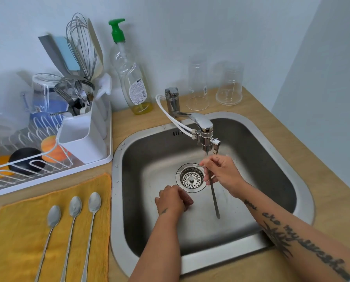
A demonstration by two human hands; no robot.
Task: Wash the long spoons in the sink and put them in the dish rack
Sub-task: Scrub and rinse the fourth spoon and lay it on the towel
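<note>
Two bare forearms reach into one steel sink (282, 159). The right hand (221, 171) has its fingers curled round one long spoon (213, 198) near its upper end, straight below the spout of the single tap (202, 123). The handle slants down out of the fist toward the sink floor. The bowl end is covered by the fingers.

Just left of that grip and lower, the left hand (171, 198) is curled round one reddish-brown scrubbing pad (188, 200), apart from the spoon. One drain strainer (191, 178) lies between the two hands.

Well left of the grip, on the counter, one yellow cloth (17, 241) carries three more long spoons (74, 208) side by side, bowls pointing away, none touching. Farther left and back stands one white dish rack (48, 171) with one white cutlery holder (82, 137) full of utensils.

Behind the grip, one soap bottle (133, 82) with a green pump stands left of the tap. Two clear cups (197, 84) stand to its right.
</note>
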